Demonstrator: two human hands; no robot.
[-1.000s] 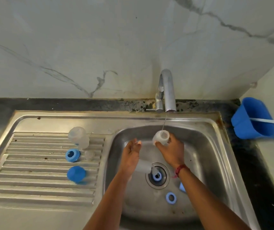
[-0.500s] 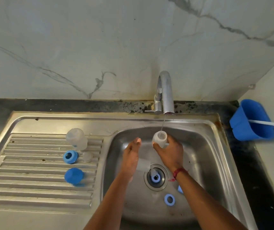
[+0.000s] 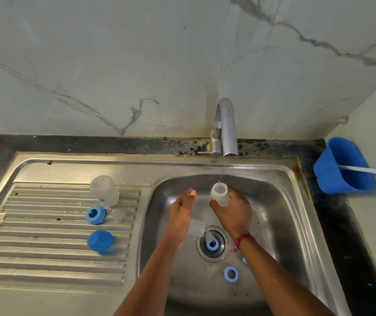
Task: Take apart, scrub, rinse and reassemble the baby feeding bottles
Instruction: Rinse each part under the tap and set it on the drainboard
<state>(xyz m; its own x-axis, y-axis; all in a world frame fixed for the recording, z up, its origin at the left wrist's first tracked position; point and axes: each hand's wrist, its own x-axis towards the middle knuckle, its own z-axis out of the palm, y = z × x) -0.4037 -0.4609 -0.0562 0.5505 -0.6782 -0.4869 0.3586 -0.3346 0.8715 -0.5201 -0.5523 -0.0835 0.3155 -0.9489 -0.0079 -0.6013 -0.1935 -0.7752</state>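
3 clear btls (image 3: pixel 220 193) (image 3: pixel 101 190) (image 3: pixel 196 226), 3 blue rings (image 3: pixel 95 215) (image 3: pixel 230 274) (image 3: pixel 212 244), 1 cap (image 3: pixel 100 241)

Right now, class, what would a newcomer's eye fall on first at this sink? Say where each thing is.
First, the right hand holds a clear bottle mouth-up under the thin stream from the tap, the left hand open beside it. Next, the bright blue pieces: a ring and a cap on the drainboard at left, a second ring on the basin floor, a blue tub at far right.
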